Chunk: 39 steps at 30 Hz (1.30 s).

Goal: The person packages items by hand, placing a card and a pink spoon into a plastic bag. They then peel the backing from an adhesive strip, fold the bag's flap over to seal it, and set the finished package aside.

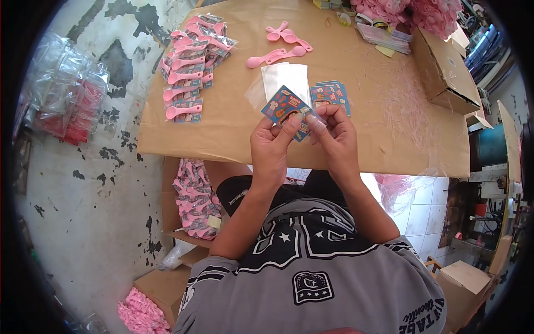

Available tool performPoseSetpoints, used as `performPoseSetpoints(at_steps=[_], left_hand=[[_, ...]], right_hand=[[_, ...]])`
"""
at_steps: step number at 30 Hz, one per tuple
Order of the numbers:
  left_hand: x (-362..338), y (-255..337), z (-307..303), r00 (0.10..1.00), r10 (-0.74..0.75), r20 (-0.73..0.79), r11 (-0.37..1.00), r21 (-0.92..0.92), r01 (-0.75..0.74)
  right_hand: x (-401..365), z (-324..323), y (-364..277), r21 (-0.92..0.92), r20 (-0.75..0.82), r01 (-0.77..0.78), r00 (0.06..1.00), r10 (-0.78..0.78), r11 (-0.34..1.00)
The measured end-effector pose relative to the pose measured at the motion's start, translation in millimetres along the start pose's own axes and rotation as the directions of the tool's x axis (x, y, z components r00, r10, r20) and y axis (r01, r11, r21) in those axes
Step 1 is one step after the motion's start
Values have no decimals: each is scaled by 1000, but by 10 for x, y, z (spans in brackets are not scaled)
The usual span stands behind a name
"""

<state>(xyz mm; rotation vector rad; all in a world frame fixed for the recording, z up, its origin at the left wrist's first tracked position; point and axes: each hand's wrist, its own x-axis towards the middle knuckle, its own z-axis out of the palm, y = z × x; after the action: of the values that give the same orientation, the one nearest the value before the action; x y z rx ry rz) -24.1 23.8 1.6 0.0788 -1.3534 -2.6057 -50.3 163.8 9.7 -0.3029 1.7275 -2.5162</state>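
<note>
My left hand [272, 147] pinches a blue printed card [286, 103] over the table's near part. Beside it, my right hand [338, 139] has its fingers closed on a clear plastic bag [316, 120] at the card's lower right corner. Whether the card is partly inside the bag cannot be made out. Just beyond my hands lies a stack of clear bags [289, 77], with a pile of blue cards [332, 94] to its right. Several loose pink spoons [283, 54] rest farther back. Packed pink spoons with cards [186, 78] form a row at the left.
The brown-covered table [222, 133] has an open cardboard box [445, 69] at its right edge and pink bundles [384, 11] at the back. Below the left side, a box holds packed spoons [194, 200]. Pink shreds [403, 106] are scattered at the right.
</note>
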Motion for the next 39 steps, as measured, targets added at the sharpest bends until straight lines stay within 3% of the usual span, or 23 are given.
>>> performPoseSetpoints(at_steps=[3,15,19,22,28,31,32,34,35,39], left_hand=[[-62,12,-25,1000,14,1,999,45,-14],[-59,150,178,997,18,78,920,-391,14],[-10,50,160,996,28,83,911,-413,8],[13,0,207,992,7,126,903,-426,48],[59,-74,228,990,-62,123,927,-360,103],[80,-13,193,993,-75,89,925,-366,102],[96,6,173,995,-84,50,927,-363,97],[143,43,116,994,-105,2,921,-378,98],[172,50,56,993,-118,-7,912,-397,105],[319,35,-333,991,-131,-36,831,-549,90]], right_hand=[[-92,51,-30,22,56,-39,998,37,999],[-315,-30,47,103,51,-197,980,193,975],[-338,0,-9,104,44,-158,987,154,982],[-313,-73,55,108,-6,-223,974,225,969],[-244,-23,199,23,-101,-68,992,70,997],[-236,48,176,-131,-122,116,984,-132,985],[-232,47,126,-323,-46,236,963,-265,916],[-223,-17,9,-629,171,459,869,-464,628],[-209,-40,39,-604,262,576,796,-546,551],[-196,-111,-46,-569,382,600,799,-464,563]])
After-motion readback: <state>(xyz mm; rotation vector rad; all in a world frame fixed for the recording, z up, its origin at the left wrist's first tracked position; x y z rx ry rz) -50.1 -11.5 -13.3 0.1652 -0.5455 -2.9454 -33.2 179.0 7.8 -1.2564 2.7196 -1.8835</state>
